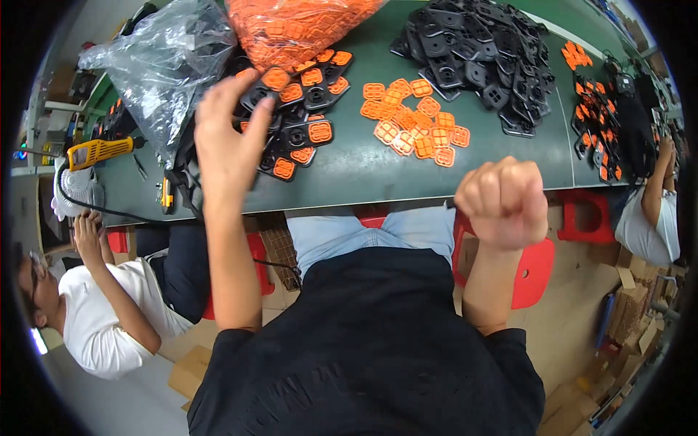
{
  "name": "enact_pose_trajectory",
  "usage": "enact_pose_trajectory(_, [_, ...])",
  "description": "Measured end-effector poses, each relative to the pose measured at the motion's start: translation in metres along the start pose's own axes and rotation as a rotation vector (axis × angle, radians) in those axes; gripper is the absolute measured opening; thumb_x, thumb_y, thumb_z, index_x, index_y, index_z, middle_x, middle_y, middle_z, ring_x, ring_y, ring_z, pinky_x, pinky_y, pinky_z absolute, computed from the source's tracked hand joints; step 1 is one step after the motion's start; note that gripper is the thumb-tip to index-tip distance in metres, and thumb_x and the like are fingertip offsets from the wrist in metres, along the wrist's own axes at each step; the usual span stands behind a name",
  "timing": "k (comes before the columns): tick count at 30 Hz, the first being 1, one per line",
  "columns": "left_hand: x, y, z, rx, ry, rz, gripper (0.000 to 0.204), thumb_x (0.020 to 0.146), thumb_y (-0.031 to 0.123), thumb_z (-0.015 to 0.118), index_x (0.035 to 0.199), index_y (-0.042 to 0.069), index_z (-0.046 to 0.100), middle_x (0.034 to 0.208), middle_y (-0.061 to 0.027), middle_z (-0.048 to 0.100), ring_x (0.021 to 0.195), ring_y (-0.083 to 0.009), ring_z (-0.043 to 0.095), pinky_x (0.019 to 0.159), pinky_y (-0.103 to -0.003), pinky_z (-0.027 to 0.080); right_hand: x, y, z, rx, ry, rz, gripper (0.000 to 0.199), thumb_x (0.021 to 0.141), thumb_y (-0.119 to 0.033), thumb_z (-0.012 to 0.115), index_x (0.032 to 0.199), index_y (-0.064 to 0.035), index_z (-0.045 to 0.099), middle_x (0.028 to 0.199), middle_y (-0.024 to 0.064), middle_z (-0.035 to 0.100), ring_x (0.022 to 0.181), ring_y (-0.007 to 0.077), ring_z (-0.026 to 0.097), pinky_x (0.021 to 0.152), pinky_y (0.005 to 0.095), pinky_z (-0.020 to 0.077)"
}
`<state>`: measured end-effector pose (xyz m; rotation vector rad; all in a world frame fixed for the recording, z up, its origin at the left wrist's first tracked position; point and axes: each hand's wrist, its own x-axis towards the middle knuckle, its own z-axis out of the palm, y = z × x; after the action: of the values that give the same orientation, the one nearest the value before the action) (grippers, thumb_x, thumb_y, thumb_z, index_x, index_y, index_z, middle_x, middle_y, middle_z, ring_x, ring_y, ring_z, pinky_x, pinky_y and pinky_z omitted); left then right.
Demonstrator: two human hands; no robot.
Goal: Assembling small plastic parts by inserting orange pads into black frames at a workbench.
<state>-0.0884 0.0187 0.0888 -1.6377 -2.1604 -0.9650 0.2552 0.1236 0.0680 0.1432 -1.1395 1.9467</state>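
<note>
Clear bag [156,62]: crumpled see-through plastic, lying at the far left of the green table [349,171], just left of the left hand.
Yellow tool [98,151]: yellow and black, on the table's left end, with a black cord running off it.
Assembled pieces [302,127]: flat black plastic plates, each with an orange square pad set into it, heaped in a loose pile on the table right under the left hand; the pads have small cut-outs.
Left hand [227,142]: forearm rises from the lower edge, the hand is raised over the table edge with its back toward the camera; fingers are extended and loosely spread, and the fingertips [256,91] reach onto the near-left side of the assembled pile, touching a black plate with an orange pad. Whether they pinch it I cannot tell.
Orange bag [298,25]: a full bag of orange pads at the far edge, just beyond the pile.
Loose orange pads [414,120]: a scatter of small square pads at the table's middle, between the two hands and apart from both.
Black plates [476,54]: a big heap of bare black plates, far right of centre.
Right hand [503,200]: held up over the table's near edge, fingers curled tight together into a fist; whether anything is inside it is hidden. It touches no parts.
Red stool [534,265]: under the person.
</note>
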Motion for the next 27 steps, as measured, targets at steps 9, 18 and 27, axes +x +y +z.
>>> enact_pose_trajectory(9, [-0.04,0.063,0.033,-0.447,-0.096,0.075,0.01,0.091,0.003,0.077,0.101,0.005,0.077,0.105,-0.0112,0.075,0.098,-0.0289,0.071,0.088,-0.04,0.055,-0.058,-0.023,-0.037,-0.055,0.715,0.205,0.043,0.117,-0.031,0.05,0.078,-0.0129,0.044,0.065,-0.0057,0.034,0.052,0.0044,0.018,0.047,0.0251,0.0155])
enact_pose_trajectory(18, [-0.056,0.077,0.065,-0.513,-0.431,0.247,0.027,0.088,0.011,0.08,0.114,0.007,0.077,0.114,-0.0123,0.07,0.104,-0.0338,0.066,0.092,-0.044,0.053,0.004,-0.018,-0.047,-1.621,0.191,0.449,0.033,0.093,-0.023,0.082,0.123,-0.0119,0.074,0.104,0.0079,0.07,0.092,0.027,0.071,0.08,0.0391,0.0567])
enact_pose_trajectory(27, [-0.046,0.09,0.079,-0.372,-0.423,0.365,0.031,0.089,0.019,0.08,0.119,0.012,0.078,0.126,-0.0088,0.07,0.114,-0.0312,0.064,0.094,-0.043,0.049,0.007,-0.013,-0.052,-1.604,0.285,0.342,0.033,0.094,-0.023,0.082,0.123,-0.0107,0.072,0.108,0.0088,0.068,0.1,0.0274,0.073,0.084,0.0418,0.0582])
